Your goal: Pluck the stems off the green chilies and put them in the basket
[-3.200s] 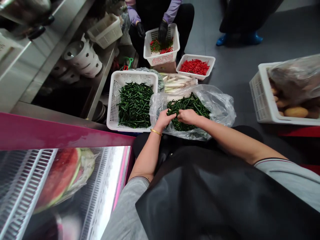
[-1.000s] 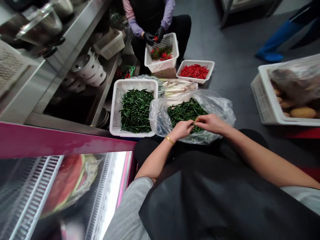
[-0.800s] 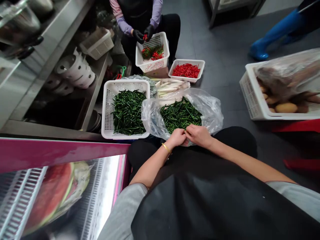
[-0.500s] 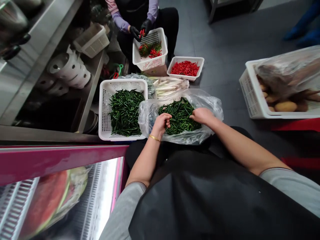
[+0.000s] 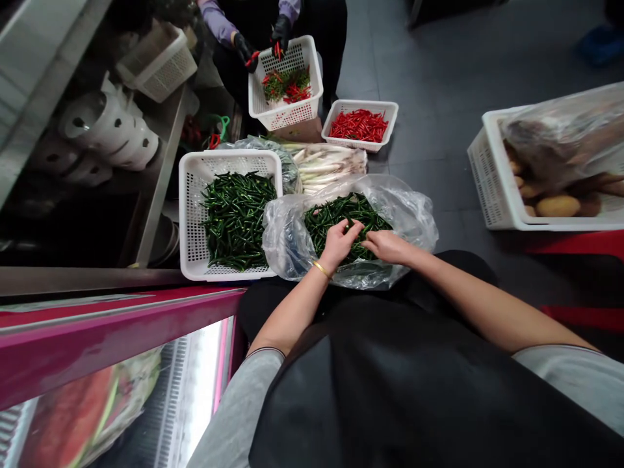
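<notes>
Green chilies point(image 5: 336, 218) fill an open clear plastic bag point(image 5: 409, 205) in front of me. Over them, my left hand point(image 5: 341, 242), with a gold bracelet at the wrist, pinches a green chili point(image 5: 348, 225) between thumb and fingers. Close to its right, my right hand point(image 5: 387, 247) has its fingertips pressed together low over the pile; what they hold is too small to make out. To the left of the bag, a white perforated basket point(image 5: 191, 214) contains many more green chilies point(image 5: 238, 221).
Behind the bag lie pale leeks point(image 5: 331, 162). A co-worker's gloved hands point(image 5: 280, 36) handle red chilies above a white basket point(image 5: 285, 117). A smaller basket point(image 5: 334, 133) holds red chilies. Potatoes sit in a crate point(image 5: 497, 188) at right; a pink-edged fridge point(image 5: 121, 338) stands lower left.
My left hand has moved right, close to my right hand, and now pinches a chili. The co-worker's hands have moved apart. My view has shifted slightly.
</notes>
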`<state>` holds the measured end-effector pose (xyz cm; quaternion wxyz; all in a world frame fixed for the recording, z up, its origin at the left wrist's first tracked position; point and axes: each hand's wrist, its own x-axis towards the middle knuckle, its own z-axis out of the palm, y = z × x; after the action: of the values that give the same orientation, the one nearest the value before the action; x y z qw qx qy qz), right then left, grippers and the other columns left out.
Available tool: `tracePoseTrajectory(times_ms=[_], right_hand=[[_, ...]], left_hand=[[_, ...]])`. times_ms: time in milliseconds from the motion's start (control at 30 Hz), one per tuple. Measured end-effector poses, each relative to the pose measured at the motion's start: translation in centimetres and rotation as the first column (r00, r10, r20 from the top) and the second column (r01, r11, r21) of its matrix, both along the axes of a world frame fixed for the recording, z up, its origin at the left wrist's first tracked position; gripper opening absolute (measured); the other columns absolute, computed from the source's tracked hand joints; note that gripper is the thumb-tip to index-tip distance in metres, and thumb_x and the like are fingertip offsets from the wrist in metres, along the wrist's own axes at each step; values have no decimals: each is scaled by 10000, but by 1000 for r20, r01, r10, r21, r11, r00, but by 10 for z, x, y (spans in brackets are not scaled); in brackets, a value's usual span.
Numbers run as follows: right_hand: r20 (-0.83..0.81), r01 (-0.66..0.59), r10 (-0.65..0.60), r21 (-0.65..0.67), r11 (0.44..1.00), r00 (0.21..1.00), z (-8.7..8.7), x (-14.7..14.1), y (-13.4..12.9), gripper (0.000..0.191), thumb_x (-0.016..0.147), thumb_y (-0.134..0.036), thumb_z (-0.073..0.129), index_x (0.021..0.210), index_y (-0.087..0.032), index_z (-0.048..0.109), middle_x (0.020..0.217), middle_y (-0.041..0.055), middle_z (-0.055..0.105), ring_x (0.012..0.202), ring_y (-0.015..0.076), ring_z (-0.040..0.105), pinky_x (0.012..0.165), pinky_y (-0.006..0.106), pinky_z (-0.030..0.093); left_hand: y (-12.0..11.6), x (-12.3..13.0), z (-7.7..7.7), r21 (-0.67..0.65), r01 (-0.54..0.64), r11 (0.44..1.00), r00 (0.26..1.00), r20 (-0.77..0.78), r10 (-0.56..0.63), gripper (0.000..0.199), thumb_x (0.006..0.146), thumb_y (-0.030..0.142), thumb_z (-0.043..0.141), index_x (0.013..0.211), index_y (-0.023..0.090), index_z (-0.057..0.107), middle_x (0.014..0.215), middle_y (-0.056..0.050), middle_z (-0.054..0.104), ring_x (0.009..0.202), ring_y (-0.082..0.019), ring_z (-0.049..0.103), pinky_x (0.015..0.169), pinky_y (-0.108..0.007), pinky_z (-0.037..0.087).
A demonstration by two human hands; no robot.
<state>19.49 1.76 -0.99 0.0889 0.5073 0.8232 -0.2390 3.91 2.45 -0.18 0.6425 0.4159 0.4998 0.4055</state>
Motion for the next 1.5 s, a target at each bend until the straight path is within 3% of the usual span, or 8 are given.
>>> tracePoseTrajectory(times_ms=[133,233,367,567,867,1133,1367,1500], right_hand=[[-2,-150,153,-209,966,988,-4,4,-13,298,886,-342,473,786,-154,682,785,108,706,699,195,640,581,265,375],[-122,-263,235,-341,903,964,4,14,-17,245,833,-385,557,756,-205,703,718,45,694,632,166,620,546,245,370],[-8,-59,59,-10,998,998,4,20,9,248,882,-308,482,976,-224,696,928,77,691,735,176,633,619,253,394],[111,-71,51,188,980,993,-12,9,46,341,922,-309,376,1034,-189,675,1032,129,650,809,208,627,615,271,378],[-144,186,-165,148,971,976,3,29,38,256,868,-287,478,956,-197,701,939,56,702,823,172,618,713,257,420],[140,-261,248,87,961,959,-16,-9,18,334,917,-343,407,1031,-213,692,990,93,624,763,175,609,575,247,336],[48,-69,59,263,962,997,36,-2,22,396,943,-379,359,1029,-186,693,1020,107,615,793,187,601,595,269,344],[145,158,-212,313,936,966,39,-15,12,457,955,-369,305,1077,-102,656,1064,190,613,809,234,620,648,308,395]], left_hand=[[-16,-23,2,230,72,971,959,-285,-4,205,740,371,667,679,179,626,674,1,555,650,-117,456,640,-240,353],[-36,-40,-6,52,419,907,811,-471,-348,312,704,317,653,487,179,475,492,41,412,527,-99,349,552,-249,281],[-59,-50,-8,-118,732,672,569,-437,-697,253,623,250,636,464,178,453,448,53,393,486,-86,323,509,-248,236],[-25,-59,9,-68,276,959,961,-8,-278,110,642,256,519,614,164,572,510,5,485,491,-111,443,501,-248,320],[14,-39,-1,-209,-115,971,987,83,135,343,684,475,685,668,167,535,420,105,216,343,-26,195,398,-206,133],[-22,-56,-17,21,28,999,939,-344,-19,200,754,325,645,711,131,629,534,34,480,486,-68,412,511,-215,334],[-3,-27,0,292,458,840,654,-750,-96,139,800,283,629,848,172,698,765,-36,553,733,-147,535,716,-269,410],[5,-21,17,329,286,900,758,-652,-3,199,770,273,645,626,156,576,701,-24,498,710,-138,502,669,-259,393]])
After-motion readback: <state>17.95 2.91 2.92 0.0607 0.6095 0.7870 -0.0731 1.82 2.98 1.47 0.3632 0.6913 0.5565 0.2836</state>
